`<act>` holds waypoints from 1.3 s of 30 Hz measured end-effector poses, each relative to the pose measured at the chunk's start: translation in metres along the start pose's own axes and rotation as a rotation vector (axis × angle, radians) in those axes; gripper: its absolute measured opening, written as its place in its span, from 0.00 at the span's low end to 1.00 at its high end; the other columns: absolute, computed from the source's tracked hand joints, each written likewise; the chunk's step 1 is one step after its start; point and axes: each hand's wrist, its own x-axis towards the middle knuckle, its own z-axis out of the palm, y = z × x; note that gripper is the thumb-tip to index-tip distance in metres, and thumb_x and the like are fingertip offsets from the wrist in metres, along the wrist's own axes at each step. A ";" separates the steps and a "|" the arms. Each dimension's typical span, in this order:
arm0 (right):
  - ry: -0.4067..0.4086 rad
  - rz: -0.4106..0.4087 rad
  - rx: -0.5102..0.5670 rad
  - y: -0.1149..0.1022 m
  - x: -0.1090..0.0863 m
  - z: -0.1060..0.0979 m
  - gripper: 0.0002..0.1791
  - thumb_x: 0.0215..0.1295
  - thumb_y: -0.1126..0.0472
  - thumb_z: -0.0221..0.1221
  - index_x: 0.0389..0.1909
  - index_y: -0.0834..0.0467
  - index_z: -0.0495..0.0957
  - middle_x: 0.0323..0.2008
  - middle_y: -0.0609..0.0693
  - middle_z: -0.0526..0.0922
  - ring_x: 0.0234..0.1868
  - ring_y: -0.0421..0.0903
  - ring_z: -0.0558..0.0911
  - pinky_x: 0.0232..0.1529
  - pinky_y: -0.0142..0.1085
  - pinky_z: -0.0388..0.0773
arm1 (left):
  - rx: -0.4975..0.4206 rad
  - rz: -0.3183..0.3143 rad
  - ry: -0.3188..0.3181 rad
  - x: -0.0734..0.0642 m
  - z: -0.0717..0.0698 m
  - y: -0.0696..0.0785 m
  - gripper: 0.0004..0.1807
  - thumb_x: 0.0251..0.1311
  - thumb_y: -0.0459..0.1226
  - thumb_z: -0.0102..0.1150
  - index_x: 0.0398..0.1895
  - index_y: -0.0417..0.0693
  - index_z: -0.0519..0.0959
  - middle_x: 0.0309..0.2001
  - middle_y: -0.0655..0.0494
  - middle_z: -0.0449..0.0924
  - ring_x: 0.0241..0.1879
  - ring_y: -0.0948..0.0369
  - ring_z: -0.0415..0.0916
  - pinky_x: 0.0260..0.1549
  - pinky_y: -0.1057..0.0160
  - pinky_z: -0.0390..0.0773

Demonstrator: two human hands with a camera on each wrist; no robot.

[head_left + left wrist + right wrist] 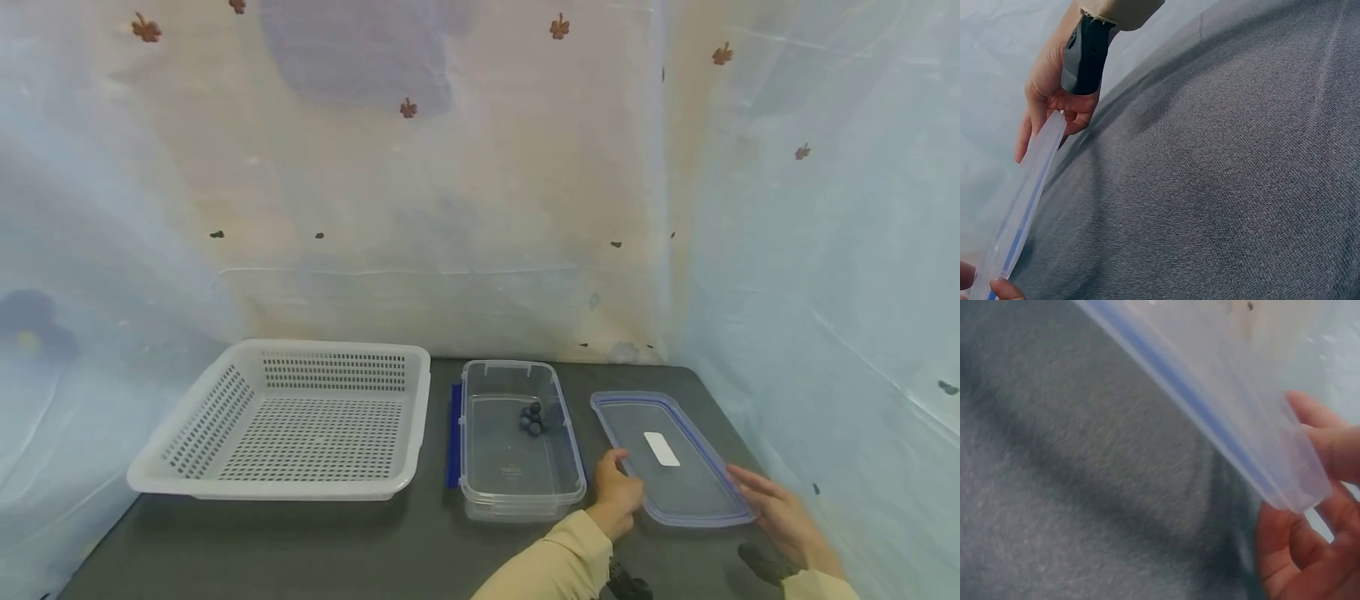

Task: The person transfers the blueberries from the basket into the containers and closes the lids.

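Both hands hold a clear plastic lid (686,483) with a blue seal and a white label, to the right of a clear container (491,467). My left hand (617,496) pinches its left edge; in the left wrist view, a thumb and fingertip (1007,289) show at the lid (1025,194). At the near right corner, my right hand (780,512) grips the lid between thumb and fingers. The right wrist view shows the fingers (1279,550) under the corner of the lid (1260,444). Several small dark blue round things (534,421), like blueberries, lie inside the container.
A white perforated basket (416,417) stands on the left of the dark grey table (337,550). A blue flap (454,437) hangs at the container's left side. Patterned sheeting (480,208) walls in the back and sides.
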 end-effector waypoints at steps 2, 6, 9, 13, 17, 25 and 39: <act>0.004 0.019 -0.003 -0.002 -0.001 -0.001 0.18 0.75 0.63 0.50 0.55 0.43 0.80 0.43 0.25 0.78 0.45 0.25 0.76 0.43 0.24 0.74 | -0.003 -0.005 -0.010 0.000 0.000 0.002 0.36 0.27 0.11 0.43 0.46 0.39 0.78 0.49 0.46 0.74 0.51 0.46 0.69 0.52 0.45 0.71; 0.026 0.054 0.020 -0.011 -0.004 0.000 0.17 0.75 0.61 0.50 0.49 0.36 0.82 0.42 0.27 0.79 0.44 0.28 0.78 0.42 0.27 0.76 | 0.023 0.008 -0.025 -0.001 -0.003 0.008 0.36 0.26 0.12 0.43 0.47 0.40 0.78 0.47 0.49 0.73 0.52 0.45 0.69 0.53 0.46 0.70; 0.024 0.030 0.094 -0.021 -0.007 0.002 0.18 0.75 0.62 0.49 0.48 0.37 0.83 0.43 0.29 0.80 0.44 0.30 0.79 0.41 0.29 0.77 | 0.011 0.006 -0.049 -0.001 -0.006 0.014 0.37 0.26 0.13 0.44 0.47 0.41 0.78 0.48 0.50 0.72 0.51 0.47 0.68 0.48 0.49 0.72; -0.012 -0.036 0.197 -0.036 -0.012 0.005 0.19 0.76 0.65 0.48 0.51 0.44 0.83 0.46 0.32 0.81 0.46 0.33 0.80 0.42 0.31 0.79 | -0.038 0.003 -0.108 -0.002 -0.013 0.025 0.37 0.27 0.13 0.45 0.48 0.42 0.77 0.51 0.49 0.69 0.45 0.51 0.67 0.27 0.62 0.72; -0.029 -0.051 0.213 -0.054 -0.017 0.009 0.19 0.76 0.65 0.48 0.53 0.45 0.83 0.47 0.32 0.81 0.45 0.34 0.80 0.41 0.34 0.80 | -0.114 -0.007 -0.195 0.001 -0.024 0.039 0.35 0.32 0.11 0.47 0.50 0.40 0.76 0.50 0.47 0.68 0.25 0.60 0.68 0.14 0.71 0.65; -0.123 -0.186 0.229 -0.086 -0.028 0.029 0.20 0.77 0.68 0.43 0.60 0.51 0.77 0.52 0.36 0.79 0.48 0.38 0.81 0.42 0.35 0.80 | -0.047 0.013 -0.337 0.009 -0.058 0.066 0.28 0.48 0.17 0.61 0.54 0.44 0.77 0.56 0.47 0.67 0.16 0.63 0.69 0.21 0.66 0.75; -0.352 -0.274 0.285 -0.126 -0.016 0.087 0.27 0.77 0.71 0.37 0.70 0.43 0.63 0.57 0.46 0.76 0.52 0.45 0.79 0.48 0.36 0.78 | -0.008 0.048 -0.535 0.042 -0.135 0.118 0.29 0.53 0.21 0.64 0.61 0.40 0.73 0.60 0.50 0.67 0.30 0.61 0.76 0.35 0.61 0.81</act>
